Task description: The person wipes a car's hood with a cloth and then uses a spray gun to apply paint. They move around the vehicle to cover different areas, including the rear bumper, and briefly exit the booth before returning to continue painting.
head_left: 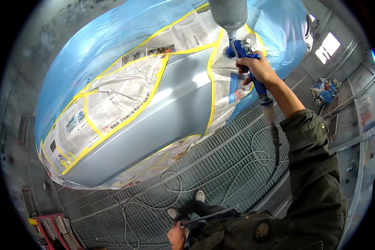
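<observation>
In my right hand (260, 68) is a blue spray gun (258, 86), its handle wrapped by my fingers, with a grey paint cup (229, 14) on top. It is held up over the far right part of a car body. The unmasked part of the car is a grey-silver panel (154, 129), bordered by yellow masking tape (131, 114) and newspaper (127, 89). My left hand (177, 236) is closed low near my waist, around a thin grey air hose (210, 215). The fingers' inner side is partly hidden.
Blue plastic film (83, 54) wraps the rest of the car. Grey hose loops (154, 206) lie across the slatted metal floor (204, 166) by my feet. A red rack (56, 231) with stacked paper stands lower left; a rubbish heap (325, 91) lies by the right wall.
</observation>
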`<action>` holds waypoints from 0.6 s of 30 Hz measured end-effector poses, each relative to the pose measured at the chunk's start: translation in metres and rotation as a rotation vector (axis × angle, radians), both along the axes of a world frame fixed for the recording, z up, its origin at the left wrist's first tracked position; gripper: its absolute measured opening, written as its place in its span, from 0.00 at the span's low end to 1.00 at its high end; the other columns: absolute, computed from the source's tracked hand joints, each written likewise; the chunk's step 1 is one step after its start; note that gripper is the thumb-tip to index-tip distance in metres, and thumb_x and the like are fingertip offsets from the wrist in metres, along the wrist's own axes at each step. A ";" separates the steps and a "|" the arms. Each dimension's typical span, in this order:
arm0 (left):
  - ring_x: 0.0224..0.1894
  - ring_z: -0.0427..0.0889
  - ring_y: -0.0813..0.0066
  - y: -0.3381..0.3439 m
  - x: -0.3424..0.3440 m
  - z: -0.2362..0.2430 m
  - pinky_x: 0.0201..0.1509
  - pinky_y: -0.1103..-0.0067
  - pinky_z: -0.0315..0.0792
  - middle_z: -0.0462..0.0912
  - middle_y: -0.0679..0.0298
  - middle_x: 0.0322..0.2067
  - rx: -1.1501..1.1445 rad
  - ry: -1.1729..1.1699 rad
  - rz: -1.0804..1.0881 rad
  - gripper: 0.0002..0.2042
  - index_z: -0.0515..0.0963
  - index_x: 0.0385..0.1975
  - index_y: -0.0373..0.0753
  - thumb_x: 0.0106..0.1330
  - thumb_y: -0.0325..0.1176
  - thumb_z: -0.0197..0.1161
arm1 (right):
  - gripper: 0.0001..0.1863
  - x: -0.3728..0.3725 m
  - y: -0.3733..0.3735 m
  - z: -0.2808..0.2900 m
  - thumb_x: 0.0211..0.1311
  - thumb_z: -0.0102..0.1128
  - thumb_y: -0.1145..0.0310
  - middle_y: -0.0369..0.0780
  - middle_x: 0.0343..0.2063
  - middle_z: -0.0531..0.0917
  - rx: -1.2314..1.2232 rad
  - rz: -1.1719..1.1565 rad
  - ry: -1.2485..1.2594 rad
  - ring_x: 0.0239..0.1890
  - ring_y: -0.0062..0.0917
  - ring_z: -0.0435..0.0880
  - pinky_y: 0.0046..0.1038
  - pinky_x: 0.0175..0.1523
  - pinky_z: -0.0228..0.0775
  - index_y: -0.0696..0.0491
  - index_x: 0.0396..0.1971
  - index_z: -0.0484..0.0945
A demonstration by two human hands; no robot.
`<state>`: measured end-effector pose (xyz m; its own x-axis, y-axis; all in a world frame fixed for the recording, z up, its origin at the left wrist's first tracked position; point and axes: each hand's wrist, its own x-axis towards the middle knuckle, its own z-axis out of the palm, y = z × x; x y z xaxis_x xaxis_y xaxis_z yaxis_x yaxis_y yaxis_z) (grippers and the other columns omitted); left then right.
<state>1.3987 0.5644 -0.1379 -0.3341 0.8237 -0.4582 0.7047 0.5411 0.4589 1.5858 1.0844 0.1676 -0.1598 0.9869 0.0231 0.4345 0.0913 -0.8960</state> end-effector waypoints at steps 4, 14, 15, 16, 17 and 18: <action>0.34 0.81 0.50 -0.010 -0.004 -0.009 0.36 0.60 0.72 0.81 0.56 0.29 -0.044 -0.014 0.012 0.08 0.78 0.38 0.43 0.59 0.32 0.59 | 0.10 -0.009 -0.014 0.000 0.57 0.60 0.68 0.34 0.20 0.74 -0.011 0.009 -0.044 0.18 0.16 0.72 0.22 0.18 0.65 0.57 0.35 0.75; 0.37 0.81 0.50 -0.052 -0.034 -0.020 0.36 0.61 0.73 0.80 0.58 0.41 0.038 -0.010 0.008 0.10 0.76 0.42 0.44 0.60 0.32 0.60 | 0.06 -0.087 -0.074 -0.013 0.57 0.59 0.68 0.33 0.20 0.73 -0.264 0.308 0.048 0.21 0.14 0.71 0.20 0.18 0.61 0.54 0.28 0.74; 0.38 0.80 0.50 -0.055 -0.037 -0.015 0.37 0.61 0.73 0.81 0.58 0.40 0.029 -0.008 0.023 0.10 0.76 0.42 0.44 0.59 0.32 0.60 | 0.06 -0.097 -0.081 -0.014 0.57 0.59 0.68 0.33 0.20 0.73 -0.266 0.323 0.039 0.21 0.14 0.71 0.20 0.19 0.61 0.54 0.28 0.74; 0.38 0.80 0.50 -0.059 -0.041 -0.013 0.37 0.62 0.73 0.81 0.59 0.39 0.020 -0.006 0.036 0.10 0.77 0.41 0.43 0.59 0.31 0.59 | 0.06 -0.108 -0.087 -0.015 0.57 0.59 0.68 0.33 0.20 0.73 -0.268 0.338 0.029 0.21 0.14 0.71 0.20 0.19 0.62 0.54 0.28 0.74; 0.39 0.80 0.50 -0.065 -0.046 -0.014 0.37 0.62 0.73 0.81 0.59 0.40 0.030 -0.007 0.033 0.10 0.77 0.41 0.43 0.59 0.31 0.60 | 0.07 -0.118 -0.093 -0.015 0.57 0.60 0.68 0.33 0.20 0.73 -0.269 0.352 0.019 0.21 0.15 0.71 0.21 0.19 0.62 0.54 0.28 0.74; 0.39 0.80 0.51 -0.074 -0.051 -0.018 0.37 0.62 0.73 0.81 0.59 0.40 0.036 -0.007 0.036 0.10 0.77 0.41 0.43 0.59 0.31 0.60 | 0.07 -0.132 -0.100 -0.017 0.56 0.60 0.68 0.33 0.20 0.73 -0.267 0.366 0.001 0.21 0.15 0.71 0.21 0.19 0.62 0.54 0.27 0.73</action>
